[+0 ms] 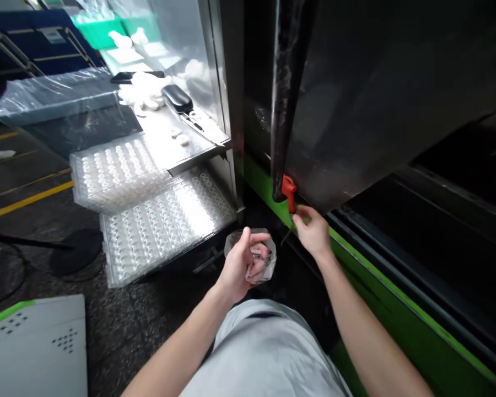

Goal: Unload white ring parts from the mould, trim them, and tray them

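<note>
My left hand [243,262] holds a small clear plastic bag [263,255] with printed markings, fingers curled around it, low in the middle of the view. My right hand [312,230] reaches up to the right and pinches something small just below a red valve handle [289,190]. That handle sits at the bottom of a dark vertical pipe [287,94] on the machine's dark panel. What the fingertips pinch is too small to make out.
Two clear plastic trays [149,220] of small round parts lie stacked at left under a steel shelf [177,143]. A green machine frame edge [380,286] runs diagonally at right. A white-and-green panel [33,342] lies on the floor at lower left.
</note>
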`<act>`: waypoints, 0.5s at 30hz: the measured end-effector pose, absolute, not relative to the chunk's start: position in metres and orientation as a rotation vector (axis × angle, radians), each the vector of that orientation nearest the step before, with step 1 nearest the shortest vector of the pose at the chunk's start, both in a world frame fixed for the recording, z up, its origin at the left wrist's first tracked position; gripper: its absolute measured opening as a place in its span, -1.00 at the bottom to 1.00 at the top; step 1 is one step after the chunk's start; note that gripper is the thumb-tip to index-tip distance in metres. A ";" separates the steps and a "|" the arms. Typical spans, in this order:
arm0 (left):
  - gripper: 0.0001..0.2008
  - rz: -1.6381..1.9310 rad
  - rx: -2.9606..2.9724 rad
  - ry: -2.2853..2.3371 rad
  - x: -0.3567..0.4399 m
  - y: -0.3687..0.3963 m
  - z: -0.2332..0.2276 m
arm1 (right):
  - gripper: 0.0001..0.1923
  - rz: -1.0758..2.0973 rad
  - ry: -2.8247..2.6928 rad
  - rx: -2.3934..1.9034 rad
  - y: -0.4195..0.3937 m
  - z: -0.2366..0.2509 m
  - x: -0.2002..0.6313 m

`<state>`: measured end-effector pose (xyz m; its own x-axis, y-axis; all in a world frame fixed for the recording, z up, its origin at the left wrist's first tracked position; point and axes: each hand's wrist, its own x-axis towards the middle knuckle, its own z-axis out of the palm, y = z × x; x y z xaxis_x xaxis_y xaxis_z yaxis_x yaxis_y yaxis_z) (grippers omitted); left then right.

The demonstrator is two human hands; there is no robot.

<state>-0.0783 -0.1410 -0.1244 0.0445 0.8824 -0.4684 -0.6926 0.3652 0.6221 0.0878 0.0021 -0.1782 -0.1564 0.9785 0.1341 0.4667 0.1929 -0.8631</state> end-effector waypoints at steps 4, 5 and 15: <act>-0.17 1.213 0.418 0.955 -0.068 -0.131 -0.111 | -0.79 0.873 -2.056 -0.957 -0.066 -0.115 0.111; -0.16 1.217 0.470 0.962 -0.063 -0.130 -0.110 | -0.80 0.739 -2.148 -0.882 -0.078 -0.101 0.110; -0.50 1.194 0.775 0.862 -0.040 -0.128 -0.099 | -0.81 1.150 -1.753 -1.030 -0.084 -0.076 0.118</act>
